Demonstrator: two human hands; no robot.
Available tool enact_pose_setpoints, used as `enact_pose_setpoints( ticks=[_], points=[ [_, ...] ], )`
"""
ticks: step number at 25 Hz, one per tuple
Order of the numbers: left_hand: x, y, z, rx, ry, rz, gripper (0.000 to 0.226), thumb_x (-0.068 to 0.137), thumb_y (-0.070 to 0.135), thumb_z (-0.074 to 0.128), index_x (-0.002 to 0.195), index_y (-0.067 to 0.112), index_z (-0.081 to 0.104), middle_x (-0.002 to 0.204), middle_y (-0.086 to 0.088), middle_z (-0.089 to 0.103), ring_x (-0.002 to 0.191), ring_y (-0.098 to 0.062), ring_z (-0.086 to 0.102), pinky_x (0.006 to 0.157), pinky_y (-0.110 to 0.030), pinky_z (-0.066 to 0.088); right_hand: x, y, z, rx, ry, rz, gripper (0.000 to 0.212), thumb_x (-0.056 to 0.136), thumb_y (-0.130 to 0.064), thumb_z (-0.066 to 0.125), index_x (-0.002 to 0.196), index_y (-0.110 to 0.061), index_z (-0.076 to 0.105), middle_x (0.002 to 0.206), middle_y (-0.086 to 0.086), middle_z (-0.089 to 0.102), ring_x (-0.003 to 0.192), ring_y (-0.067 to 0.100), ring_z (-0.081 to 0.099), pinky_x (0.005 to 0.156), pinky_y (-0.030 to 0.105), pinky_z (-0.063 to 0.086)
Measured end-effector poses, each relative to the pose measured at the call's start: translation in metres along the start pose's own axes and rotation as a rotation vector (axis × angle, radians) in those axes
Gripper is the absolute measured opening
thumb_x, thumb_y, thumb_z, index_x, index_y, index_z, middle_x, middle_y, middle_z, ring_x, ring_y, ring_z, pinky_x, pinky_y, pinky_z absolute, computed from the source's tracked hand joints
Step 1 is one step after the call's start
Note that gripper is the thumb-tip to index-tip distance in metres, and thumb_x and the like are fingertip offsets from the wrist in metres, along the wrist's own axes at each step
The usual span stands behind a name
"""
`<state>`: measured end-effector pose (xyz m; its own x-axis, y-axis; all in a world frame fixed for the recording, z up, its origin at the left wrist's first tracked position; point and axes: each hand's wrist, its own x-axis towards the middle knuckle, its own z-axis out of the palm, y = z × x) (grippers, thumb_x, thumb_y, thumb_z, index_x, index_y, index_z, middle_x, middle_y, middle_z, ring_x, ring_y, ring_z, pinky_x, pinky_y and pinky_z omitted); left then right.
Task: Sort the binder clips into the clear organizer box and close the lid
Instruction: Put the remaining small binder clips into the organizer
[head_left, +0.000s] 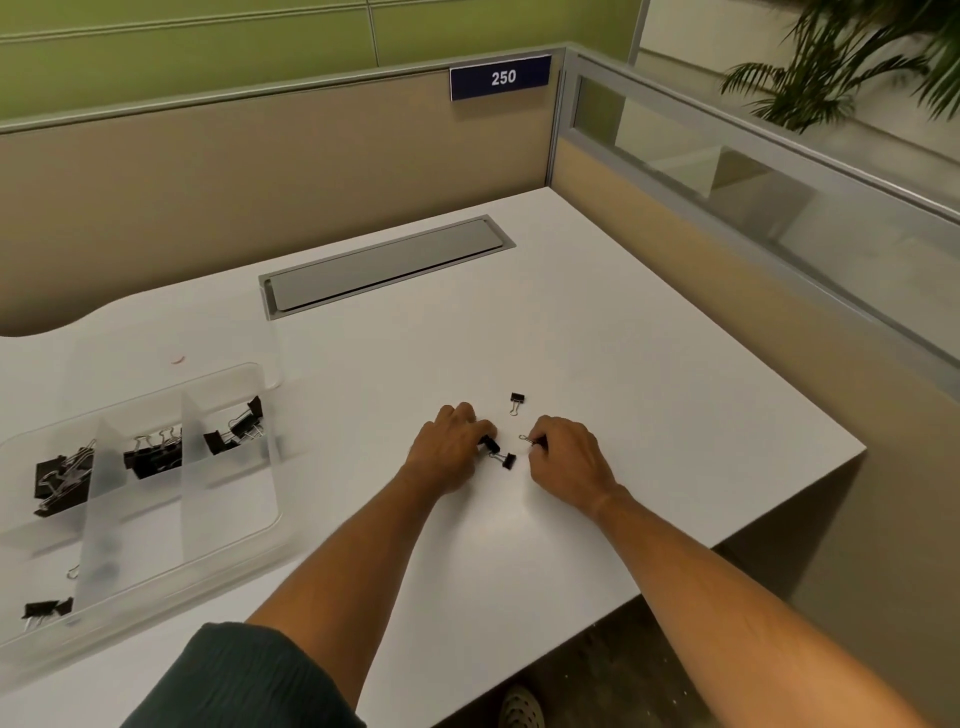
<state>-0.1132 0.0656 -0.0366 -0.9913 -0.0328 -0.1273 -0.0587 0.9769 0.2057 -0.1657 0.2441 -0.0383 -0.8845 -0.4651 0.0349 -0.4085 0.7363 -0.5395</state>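
Note:
The clear organizer box sits open at the left of the white desk, with black binder clips lying in several of its compartments. My left hand pinches a small black binder clip on the desk. My right hand curls around another small clip, only its wire handle showing. A third small clip lies between my hands. One more small clip lies alone just beyond them.
The box's clear lid stands open behind it. A grey cable hatch is set into the desk farther back. Beige partition walls close the back and right sides. The desk's right front edge runs close to my right arm.

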Motion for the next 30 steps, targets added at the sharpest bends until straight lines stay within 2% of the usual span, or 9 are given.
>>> enact_pose_setpoints(
  ticks=[4,7,11,13,15,17,21,25,30],
  points=[
    [-0.001,-0.006,0.002,-0.037,0.03,-0.021,0.019,0.093,0.011,0.051,0.11,0.016,0.059,0.114,-0.005,0.051,0.107,-0.027,0.048,0.078,-0.039,0.048,-0.003,-0.004,-0.005,0.016,0.016,0.08,0.021,0.081,-0.012,0.046,0.096,-0.019,0.059,0.077,0.001,0.06,0.073,0.027,0.056,0.069,0.034,0.047],
    [-0.006,-0.007,0.003,-0.08,0.023,-0.069,0.018,0.094,0.009,0.046,0.109,0.009,0.056,0.11,-0.007,0.051,0.105,-0.026,0.048,0.078,-0.041,0.05,-0.004,-0.01,-0.003,0.09,-0.011,0.154,0.014,0.086,-0.011,0.039,0.083,-0.011,0.053,0.08,0.002,0.06,0.075,0.028,0.055,0.07,0.034,0.044],
    [-0.011,-0.008,0.003,-0.16,0.051,-0.101,0.015,0.095,0.007,0.041,0.104,0.003,0.051,0.104,-0.012,0.05,0.094,-0.028,0.049,0.079,-0.042,0.048,0.002,-0.022,-0.01,0.625,-0.054,0.488,0.015,0.08,-0.005,0.038,0.07,-0.009,0.049,0.068,0.008,0.055,0.055,0.022,0.051,0.048,0.023,0.04],
    [-0.014,-0.009,0.001,-0.212,0.08,-0.128,0.016,0.096,0.009,0.038,0.103,0.002,0.05,0.102,-0.014,0.05,0.083,-0.026,0.046,0.075,-0.039,0.044,0.002,-0.026,-0.014,0.67,-0.094,0.553,0.012,0.079,-0.009,0.046,0.067,-0.009,0.049,0.066,0.008,0.053,0.052,0.02,0.047,0.049,0.024,0.037],
    [-0.016,-0.008,-0.003,-0.228,0.099,-0.156,0.018,0.099,0.012,0.037,0.103,0.001,0.05,0.101,-0.014,0.05,0.079,-0.024,0.044,0.07,-0.033,0.037,0.003,-0.027,-0.012,0.58,-0.104,0.514,0.028,0.087,-0.023,0.05,0.062,-0.013,0.04,0.064,0.003,0.047,0.058,0.021,0.041,0.056,0.028,0.034],
    [-0.017,-0.007,-0.006,-0.252,0.134,-0.182,0.017,0.099,0.015,0.037,0.102,0.003,0.049,0.098,-0.012,0.05,0.083,-0.027,0.048,0.07,-0.03,0.033,0.003,-0.026,-0.006,0.391,-0.086,0.409,0.041,0.097,-0.034,0.039,0.061,-0.014,0.039,0.065,0.001,0.049,0.068,0.025,0.046,0.064,0.032,0.035],
    [-0.016,-0.005,-0.008,-0.442,0.196,-0.216,0.009,0.095,0.014,0.039,0.087,0.01,0.041,0.083,-0.006,0.046,0.075,-0.024,0.041,0.063,-0.029,0.026,0.001,-0.02,0.001,0.185,-0.174,0.223,0.026,0.092,-0.011,0.036,0.104,-0.017,0.059,0.108,0.006,0.065,0.099,0.029,0.058,0.077,0.032,0.045],
    [-0.013,-0.001,-0.01,-0.448,0.227,-0.285,0.011,0.09,0.018,0.043,0.086,0.009,0.048,0.079,-0.006,0.058,0.073,-0.027,0.052,0.06,-0.038,0.04,-0.002,-0.017,0.003,0.156,-0.251,0.099,0.034,0.087,-0.003,0.044,0.113,-0.016,0.061,0.117,0.011,0.065,0.107,0.027,0.06,0.085,0.032,0.048],
    [-0.007,-0.002,-0.009,-0.437,0.208,-0.349,0.015,0.086,0.014,0.043,0.085,0.007,0.057,0.088,-0.008,0.063,0.08,-0.028,0.057,0.067,-0.035,0.045,0.0,-0.013,0.01,0.088,-0.276,0.066,0.028,0.082,-0.031,0.067,0.105,-0.017,0.06,0.104,0.003,0.056,0.097,0.02,0.055,0.084,0.032,0.047]
  ],
)
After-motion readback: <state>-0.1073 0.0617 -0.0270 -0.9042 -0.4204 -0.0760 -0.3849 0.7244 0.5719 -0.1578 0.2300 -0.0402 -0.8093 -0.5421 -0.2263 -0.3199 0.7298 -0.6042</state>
